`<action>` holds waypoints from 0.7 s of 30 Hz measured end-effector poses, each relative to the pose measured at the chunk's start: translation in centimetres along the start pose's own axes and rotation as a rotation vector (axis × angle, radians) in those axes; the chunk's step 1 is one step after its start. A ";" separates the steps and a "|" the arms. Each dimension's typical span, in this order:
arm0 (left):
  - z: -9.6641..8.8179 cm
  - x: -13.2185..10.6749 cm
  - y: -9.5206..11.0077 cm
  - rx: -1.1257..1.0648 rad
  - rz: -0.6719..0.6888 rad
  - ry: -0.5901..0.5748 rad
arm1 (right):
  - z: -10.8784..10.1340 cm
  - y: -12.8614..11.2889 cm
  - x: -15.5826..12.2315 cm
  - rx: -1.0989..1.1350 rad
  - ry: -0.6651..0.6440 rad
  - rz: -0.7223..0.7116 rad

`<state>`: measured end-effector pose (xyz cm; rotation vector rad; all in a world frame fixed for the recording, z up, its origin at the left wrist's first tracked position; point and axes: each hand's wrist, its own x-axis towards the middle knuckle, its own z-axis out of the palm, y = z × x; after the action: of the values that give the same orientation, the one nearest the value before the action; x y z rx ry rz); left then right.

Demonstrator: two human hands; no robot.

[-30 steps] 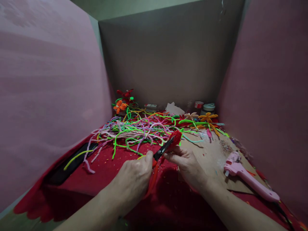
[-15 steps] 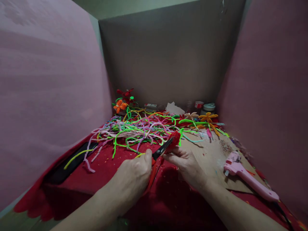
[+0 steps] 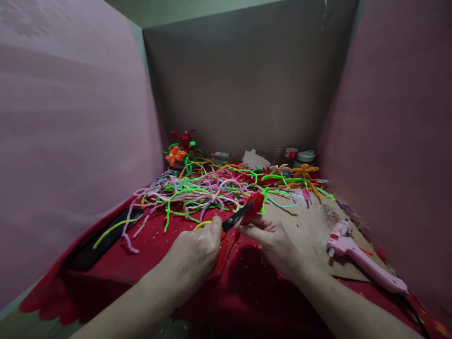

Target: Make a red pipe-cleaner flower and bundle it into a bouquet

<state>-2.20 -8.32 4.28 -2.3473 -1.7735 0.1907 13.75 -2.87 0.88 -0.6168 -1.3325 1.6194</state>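
My left hand (image 3: 201, 247) is closed round the red-orange handle of a pair of scissors (image 3: 237, 217), whose dark blades point up and to the right. Between the fingertips of my right hand (image 3: 270, 238) is a fuzzy red pipe cleaner piece (image 3: 257, 204), and the blades lie against it. Its exact shape is partly hidden by the blades and fingers. Just behind it shows a bright green pipe cleaner (image 3: 265, 199). A large tangle of coloured pipe cleaners (image 3: 208, 188) spreads over the red cloth (image 3: 155, 259) beyond my hands.
A pink glue gun (image 3: 367, 263) rests on a cardboard sheet (image 3: 300, 235) at the right. To the left lies a black phone-like slab (image 3: 95, 249) under a yellow pipe cleaner (image 3: 113, 231). Orange (image 3: 175, 155) and yellow-orange (image 3: 305, 171) pipe cleaner flowers, plus a lidded jar (image 3: 305, 157), stand behind.
The scissors' blades look slightly more closed against the red piece, and my left hand has shifted a little left and down. My right hand keeps its hold.
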 end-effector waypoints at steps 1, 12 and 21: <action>0.0 0.0 0.0 0.006 -0.011 -0.002 | 0.0 0.0 0.0 -0.016 0.005 -0.002; 0.4 -0.4 -0.1 0.061 0.017 0.019 | -0.1 0.5 -0.1 -0.063 -0.027 -0.020; -0.5 0.0 -0.8 -0.085 0.025 0.019 | -0.3 0.7 0.0 -0.053 -0.016 -0.013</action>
<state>-2.81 -8.20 4.99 -2.4220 -1.7778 0.0984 13.73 -2.75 0.15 -0.6272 -1.3915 1.5863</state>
